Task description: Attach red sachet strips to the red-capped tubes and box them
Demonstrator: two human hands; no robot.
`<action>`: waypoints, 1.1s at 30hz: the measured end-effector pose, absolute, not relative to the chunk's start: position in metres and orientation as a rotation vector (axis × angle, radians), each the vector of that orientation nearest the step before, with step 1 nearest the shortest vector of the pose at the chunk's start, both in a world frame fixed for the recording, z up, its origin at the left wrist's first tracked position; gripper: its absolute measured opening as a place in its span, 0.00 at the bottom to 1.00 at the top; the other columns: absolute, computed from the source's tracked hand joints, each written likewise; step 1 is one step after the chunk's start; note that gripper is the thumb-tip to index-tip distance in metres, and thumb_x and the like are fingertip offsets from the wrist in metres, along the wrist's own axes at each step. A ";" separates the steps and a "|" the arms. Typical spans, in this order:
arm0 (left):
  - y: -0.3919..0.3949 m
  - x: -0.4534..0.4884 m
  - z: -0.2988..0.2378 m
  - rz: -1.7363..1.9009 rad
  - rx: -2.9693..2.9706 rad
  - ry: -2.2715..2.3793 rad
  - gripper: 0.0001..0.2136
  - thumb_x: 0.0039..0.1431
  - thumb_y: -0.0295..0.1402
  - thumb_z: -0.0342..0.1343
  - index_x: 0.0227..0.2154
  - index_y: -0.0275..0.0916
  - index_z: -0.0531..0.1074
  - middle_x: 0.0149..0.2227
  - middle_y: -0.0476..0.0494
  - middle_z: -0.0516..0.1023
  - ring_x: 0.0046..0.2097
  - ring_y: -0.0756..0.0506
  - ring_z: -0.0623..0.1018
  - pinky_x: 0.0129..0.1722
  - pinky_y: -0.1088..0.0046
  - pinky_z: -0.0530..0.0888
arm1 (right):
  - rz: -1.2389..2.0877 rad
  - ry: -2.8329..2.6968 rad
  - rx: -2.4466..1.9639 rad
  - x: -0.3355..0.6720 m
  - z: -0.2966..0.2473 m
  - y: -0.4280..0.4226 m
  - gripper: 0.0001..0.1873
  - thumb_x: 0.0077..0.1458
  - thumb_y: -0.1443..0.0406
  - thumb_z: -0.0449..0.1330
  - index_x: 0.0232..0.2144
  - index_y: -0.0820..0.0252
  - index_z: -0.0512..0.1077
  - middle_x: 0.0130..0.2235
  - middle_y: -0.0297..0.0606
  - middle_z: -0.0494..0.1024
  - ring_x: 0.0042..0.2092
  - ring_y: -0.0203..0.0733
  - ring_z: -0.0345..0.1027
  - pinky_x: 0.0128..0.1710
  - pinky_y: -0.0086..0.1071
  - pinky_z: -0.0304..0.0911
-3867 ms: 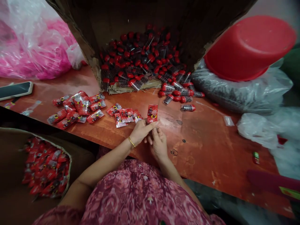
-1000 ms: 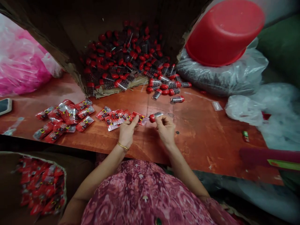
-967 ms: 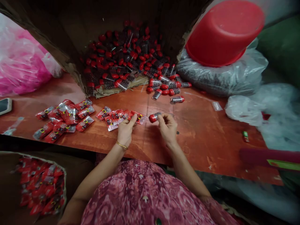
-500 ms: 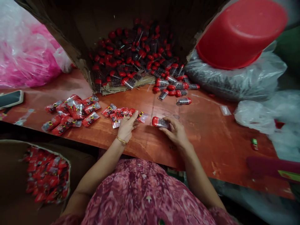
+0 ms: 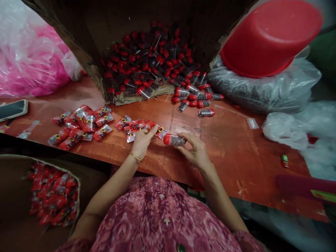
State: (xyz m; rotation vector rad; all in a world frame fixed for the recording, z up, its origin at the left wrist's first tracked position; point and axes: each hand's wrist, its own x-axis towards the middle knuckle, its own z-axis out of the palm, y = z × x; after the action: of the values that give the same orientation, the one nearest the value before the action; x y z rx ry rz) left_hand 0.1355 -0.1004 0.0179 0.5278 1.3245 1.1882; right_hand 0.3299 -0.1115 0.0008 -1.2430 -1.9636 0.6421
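My right hand holds a small clear tube with a red cap and dark contents. Its red end points left, close to the open-looking end of a red printed wrapper. Thumb and fingers of my left hand are closed on that wrapper. More flat red wrappers lie under and beside the left hand, partly hidden by it. Farther left is a small heap of filled red packets. Loose red-capped tubes lie on the table beyond my right hand.
A cardboard box on its side holds a pile of red-capped tubes. A red tub rests on a plastic bag at right. A phone lies at left. Below, a carton contains many red packets.
My right hand has moved the tube a little left, nearer the wrapper. My left hand has stayed almost in place, its thumb shifted slightly right.
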 end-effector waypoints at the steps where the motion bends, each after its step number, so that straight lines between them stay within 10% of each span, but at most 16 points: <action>1: -0.100 0.136 0.018 1.192 0.529 1.326 0.17 0.34 0.45 0.67 0.18 0.35 0.73 0.17 0.49 0.72 0.25 0.50 0.73 0.27 0.75 0.70 | 0.637 -1.956 -1.224 0.328 0.001 -0.112 0.16 0.50 0.59 0.59 0.43 0.54 0.72 0.41 0.40 0.78 0.41 0.46 0.72 0.43 0.41 0.66; 21: -0.103 0.161 0.017 1.357 0.254 0.968 0.12 0.35 0.31 0.68 0.25 0.35 0.73 0.25 0.51 0.77 0.27 0.54 0.74 0.31 0.78 0.68 | 0.902 -1.277 -1.299 0.268 -0.016 -0.127 0.19 0.47 0.62 0.62 0.43 0.58 0.70 0.39 0.38 0.76 0.37 0.39 0.70 0.39 0.35 0.67; 33: -0.104 0.161 0.005 1.403 0.593 0.983 0.16 0.44 0.46 0.61 0.22 0.35 0.73 0.22 0.50 0.74 0.24 0.54 0.70 0.26 0.78 0.67 | 1.287 -0.897 -1.200 0.255 -0.001 -0.127 0.13 0.47 0.57 0.61 0.32 0.60 0.70 0.18 0.24 0.64 0.18 0.28 0.58 0.21 0.26 0.60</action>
State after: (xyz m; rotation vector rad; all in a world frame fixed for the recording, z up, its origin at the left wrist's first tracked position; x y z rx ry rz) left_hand 0.1608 -0.1045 0.0047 0.5930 0.9827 1.4027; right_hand 0.2547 -0.1271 -0.0007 -1.1999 -0.8972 1.2870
